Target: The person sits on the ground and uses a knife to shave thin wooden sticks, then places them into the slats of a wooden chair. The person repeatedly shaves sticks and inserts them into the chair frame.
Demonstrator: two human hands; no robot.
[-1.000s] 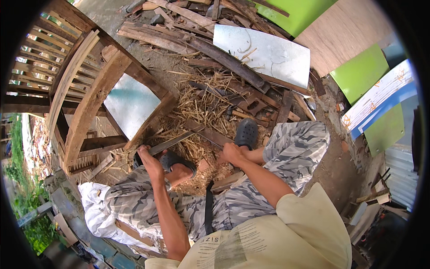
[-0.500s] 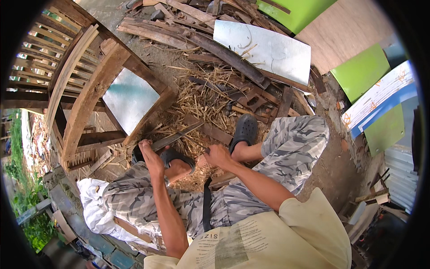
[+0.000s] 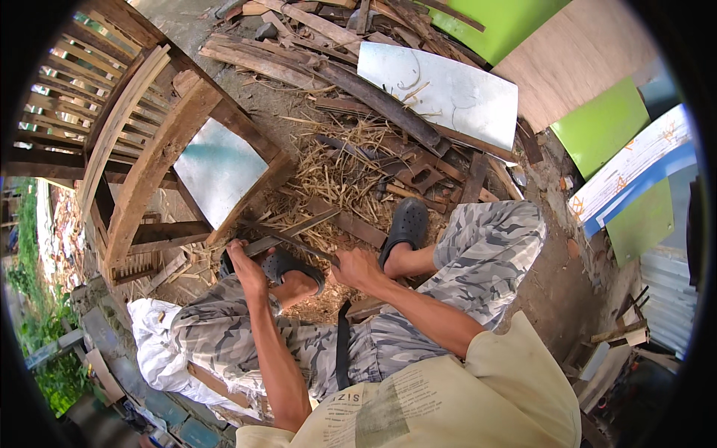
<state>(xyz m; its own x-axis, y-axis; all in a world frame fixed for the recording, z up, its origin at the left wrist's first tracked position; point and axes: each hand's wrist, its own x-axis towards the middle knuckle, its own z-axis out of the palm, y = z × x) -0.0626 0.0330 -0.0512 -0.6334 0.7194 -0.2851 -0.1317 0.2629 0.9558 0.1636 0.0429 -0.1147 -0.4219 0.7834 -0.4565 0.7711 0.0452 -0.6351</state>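
Observation:
My left hand (image 3: 248,270) is closed around the lower end of a flat wooden strip (image 3: 314,222), which slants up and to the right above my shoe. In my closed right hand (image 3: 360,269) is a long, dark, narrow blade that looks like a machete (image 3: 310,250). It points up and to the left and crosses the strip near my left hand; whether the two touch, I cannot tell. The right fingers hide its handle. Both hands are between my knees, over my dark clogs (image 3: 407,224).
Pale shavings (image 3: 336,164) litter the ground ahead. A wooden frame (image 3: 157,164) with slats stands at left. Scrap boards (image 3: 276,60) and a white panel (image 3: 441,86) lie at the back, with green sheets (image 3: 601,131) at right. A white sack (image 3: 153,340) is beside my left leg.
The dark blade now shows across the strip, where before it was not visible. My right hand has turned slightly. The left hand still grips the strip in nearly the same place.

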